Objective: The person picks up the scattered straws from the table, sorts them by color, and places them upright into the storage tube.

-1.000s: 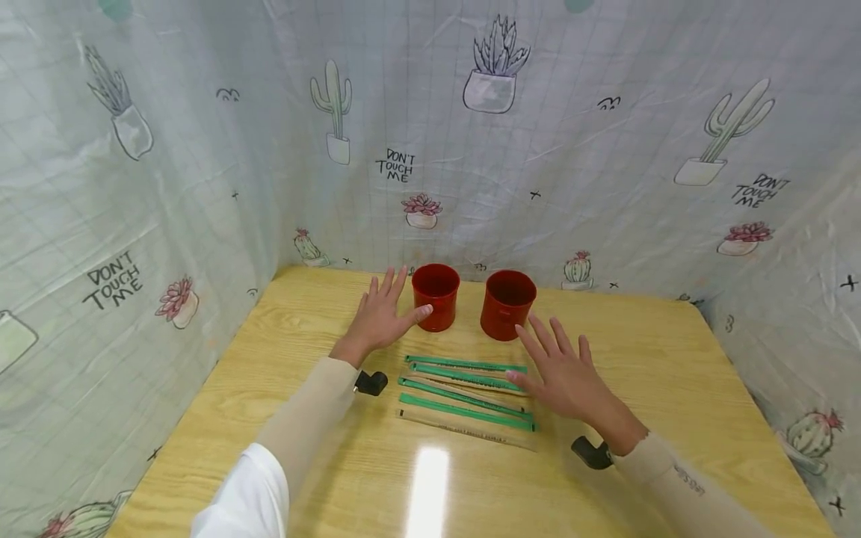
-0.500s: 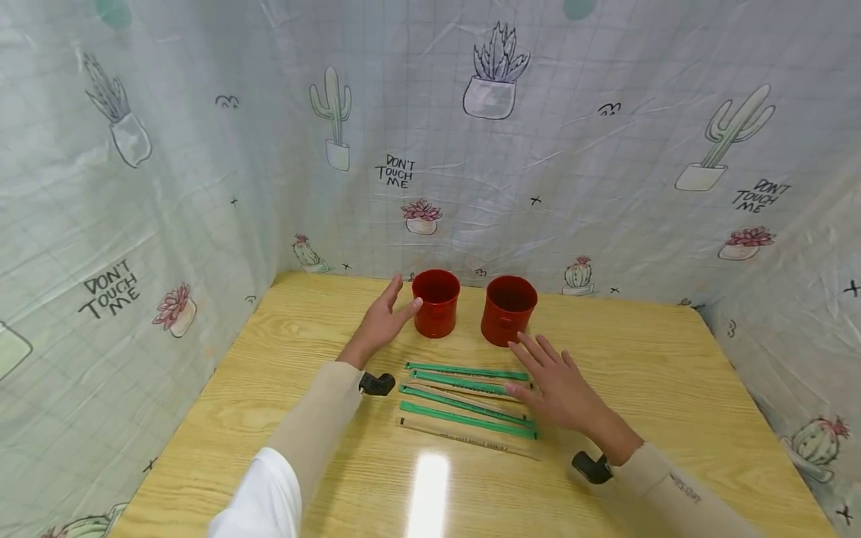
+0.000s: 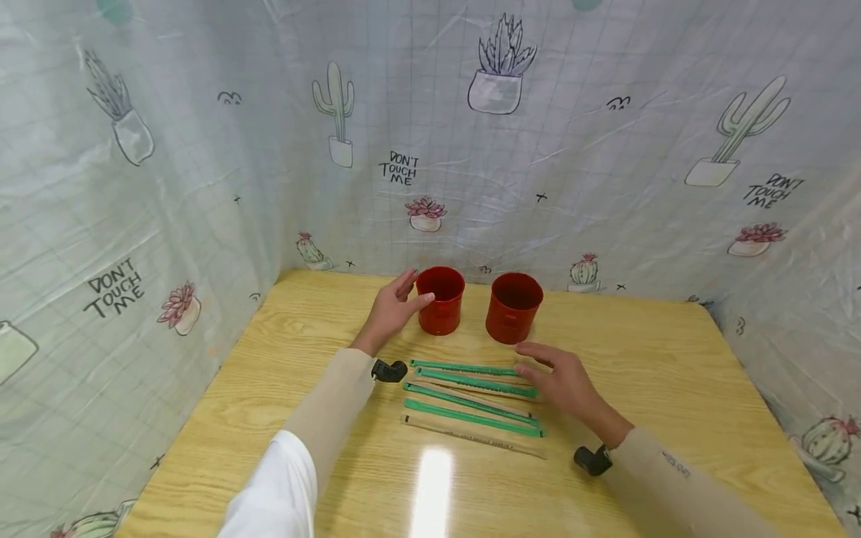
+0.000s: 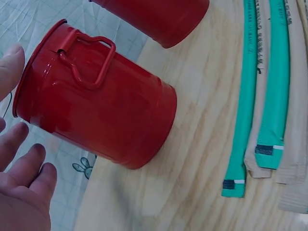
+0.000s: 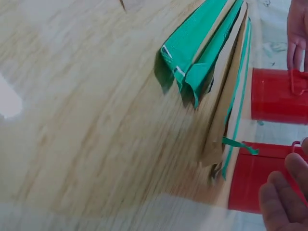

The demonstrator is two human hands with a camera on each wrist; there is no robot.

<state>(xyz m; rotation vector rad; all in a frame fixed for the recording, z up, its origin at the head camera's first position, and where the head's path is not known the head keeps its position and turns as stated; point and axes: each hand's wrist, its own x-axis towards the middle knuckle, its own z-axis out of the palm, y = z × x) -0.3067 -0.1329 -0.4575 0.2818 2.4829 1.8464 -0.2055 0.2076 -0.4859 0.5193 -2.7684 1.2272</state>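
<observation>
Two red metal cups with small wire handles stand upright at the back of the table. My left hand (image 3: pixel 392 310) is at the left cup (image 3: pixel 440 310), its thumb and fingers spread either side of the rim. In the left wrist view the fingers (image 4: pixel 29 168) appear apart from that cup (image 4: pixel 106 106). My right hand (image 3: pixel 563 381) hovers, fingers loosely bent and holding nothing, over the right ends of several slim paper packets, green (image 3: pixel 471 418) and tan (image 3: pixel 474 438). Beyond its fingertips stands the right cup (image 3: pixel 513 317). What the packets contain is hidden.
The packets lie roughly side by side across the wooden table (image 3: pixel 323 463), in front of the cups. A cactus-printed sheet (image 3: pixel 572 164) hangs behind and along both sides. Black wrist cameras (image 3: pixel 390 371) sit under both wrists.
My left hand has drawn its spread fingers together and moved right to the left cup's rim. My right hand's fingers have bent inward. Cups and packets stay in place.
</observation>
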